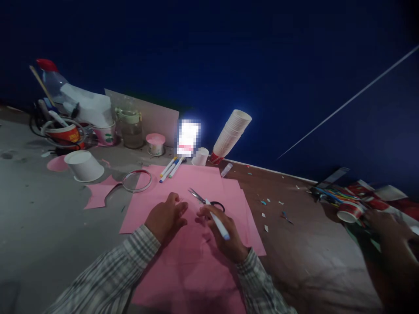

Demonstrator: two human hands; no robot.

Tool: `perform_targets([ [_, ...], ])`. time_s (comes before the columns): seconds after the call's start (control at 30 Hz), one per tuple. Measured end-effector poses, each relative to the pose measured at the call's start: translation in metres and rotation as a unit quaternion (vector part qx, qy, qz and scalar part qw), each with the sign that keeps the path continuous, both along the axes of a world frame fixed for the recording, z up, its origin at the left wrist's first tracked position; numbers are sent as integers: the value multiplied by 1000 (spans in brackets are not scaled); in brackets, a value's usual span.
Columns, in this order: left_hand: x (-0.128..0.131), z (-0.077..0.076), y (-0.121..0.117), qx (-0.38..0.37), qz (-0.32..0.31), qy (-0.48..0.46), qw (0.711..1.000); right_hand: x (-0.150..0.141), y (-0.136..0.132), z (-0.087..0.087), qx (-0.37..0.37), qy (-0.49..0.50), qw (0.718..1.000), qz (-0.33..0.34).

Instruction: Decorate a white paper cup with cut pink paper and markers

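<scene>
the right hand [233,233] clamps its fingers on a white-and-blue plastic marker [218,223] slanting forward-left above pink paper sheets [183,274], the left hand [164,218], fingers apart, leftward.

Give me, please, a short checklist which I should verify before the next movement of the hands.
1. Marker held in the right hand: ok.
2. Cap on this marker: cannot tell.
3. Left hand free of any object: cannot tell.
4. Pink paper under both hands: ok.
5. Scissors well away from the right hand: not ok, they lie close beside it.
</scene>
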State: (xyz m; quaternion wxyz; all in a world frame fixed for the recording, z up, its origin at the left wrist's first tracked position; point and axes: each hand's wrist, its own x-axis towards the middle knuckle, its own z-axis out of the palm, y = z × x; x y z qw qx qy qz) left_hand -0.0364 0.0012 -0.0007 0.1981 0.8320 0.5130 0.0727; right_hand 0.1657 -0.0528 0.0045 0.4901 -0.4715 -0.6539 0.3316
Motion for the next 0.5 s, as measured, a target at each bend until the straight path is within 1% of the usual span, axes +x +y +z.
perform_targets([
  [0.07,-1,-1,-1,4,-6,-5,1000,0,0,0,-21,44,998,-38],
  [0.17,-1,1,-2,11,-11,-14,1000,-2,6,1,-42,69,991,-106],
  [0.2,-2,2,-3,12,-9,-12,1000,-3,9,1,-52,69,989,-117],
  [0.33,0,6,-3,14,-5,10,1000,-14,22,-1,-85,28,990,-112],
  [0.5,2,6,2,-13,-12,28,999,-21,31,-8,-61,-24,988,-137],
])
